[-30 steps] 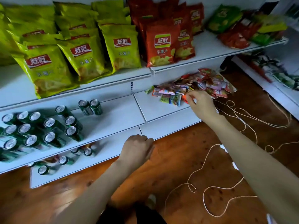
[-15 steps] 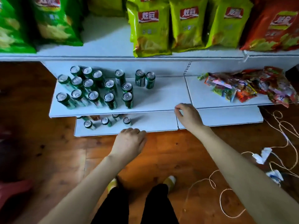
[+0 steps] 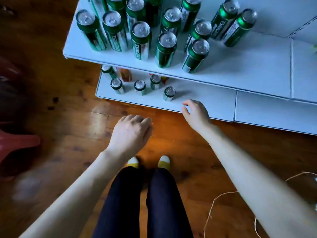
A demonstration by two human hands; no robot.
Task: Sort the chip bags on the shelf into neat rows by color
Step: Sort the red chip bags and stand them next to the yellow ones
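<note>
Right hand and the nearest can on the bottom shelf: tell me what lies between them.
Head view: nothing but bare white board of the bottom shelf lies between the right hand and that can; they are apart.

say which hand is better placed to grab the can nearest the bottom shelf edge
Right, probably. The right hand is at the front edge of the bottom shelf, empty, just beside that can; the left hand is over the floor, farther back.

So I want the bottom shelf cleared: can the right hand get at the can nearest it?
Probably yes. The right hand is empty at the front edge of the bottom shelf, and the can stands just left of its fingers, with only bare shelf between.
</note>
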